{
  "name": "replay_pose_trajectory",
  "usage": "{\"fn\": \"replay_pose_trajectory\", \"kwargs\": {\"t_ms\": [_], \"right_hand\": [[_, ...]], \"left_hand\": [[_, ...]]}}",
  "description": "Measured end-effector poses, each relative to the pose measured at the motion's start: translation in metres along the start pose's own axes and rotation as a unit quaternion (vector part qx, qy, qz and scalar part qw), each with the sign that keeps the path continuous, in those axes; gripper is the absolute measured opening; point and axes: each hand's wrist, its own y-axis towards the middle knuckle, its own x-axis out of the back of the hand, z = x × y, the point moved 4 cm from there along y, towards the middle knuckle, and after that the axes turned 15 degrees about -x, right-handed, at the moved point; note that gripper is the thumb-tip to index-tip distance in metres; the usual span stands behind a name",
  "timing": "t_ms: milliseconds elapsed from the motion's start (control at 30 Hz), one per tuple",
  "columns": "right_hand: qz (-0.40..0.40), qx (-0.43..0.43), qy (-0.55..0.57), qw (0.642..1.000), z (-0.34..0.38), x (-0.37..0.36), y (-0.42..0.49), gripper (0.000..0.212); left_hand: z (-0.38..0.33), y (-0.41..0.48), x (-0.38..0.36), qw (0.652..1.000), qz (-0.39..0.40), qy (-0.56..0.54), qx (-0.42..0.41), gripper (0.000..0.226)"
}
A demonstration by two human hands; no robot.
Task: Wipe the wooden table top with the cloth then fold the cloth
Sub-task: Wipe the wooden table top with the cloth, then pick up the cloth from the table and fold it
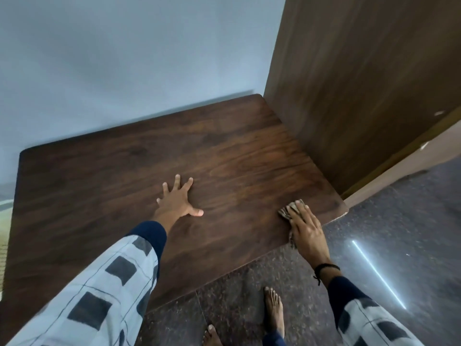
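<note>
The dark wooden table top (119,186) fills the middle of the head view. My left hand (177,199) lies flat on it near the centre, fingers spread, holding nothing. My right hand (304,228) presses a small brown patterned cloth (290,209) onto the table near its front right corner. The cloth shows in front of my fingertips and a strip of it hangs below my palm at the table's edge; the rest is hidden under the hand.
A tall wooden panel (361,83) stands against the table's right side. A pale blue wall (124,58) runs behind the table. My bare feet (273,310) stand on the dark speckled floor (399,233) at the front right.
</note>
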Motion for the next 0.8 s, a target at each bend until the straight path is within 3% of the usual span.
{"fn": "replay_pose_trajectory", "kwargs": {"t_ms": [167,300,467,700,800], "right_hand": [[0.034,-0.113,0.044,0.992,0.005,0.022,0.026,0.051],[0.062,-0.092,0.093,0.989,0.043,0.042,0.049,0.045],[0.195,-0.06,0.098,0.974,0.115,0.073,0.102,0.033],[0.344,-0.039,0.226,0.911,0.224,0.137,0.178,0.028],[0.396,-0.029,0.259,0.881,0.255,0.166,0.192,0.019]], "left_hand": [[-0.014,-0.006,0.002,1.0,0.004,0.013,0.02,0.124],[-0.037,-0.005,0.01,0.995,0.015,0.098,0.019,0.113],[-0.063,-0.004,0.059,0.995,-0.086,0.033,-0.037,0.074],[-0.13,-0.012,0.165,0.967,-0.118,-0.12,-0.19,0.101],[-0.158,-0.021,0.196,0.956,-0.134,-0.154,-0.211,0.095]]}}
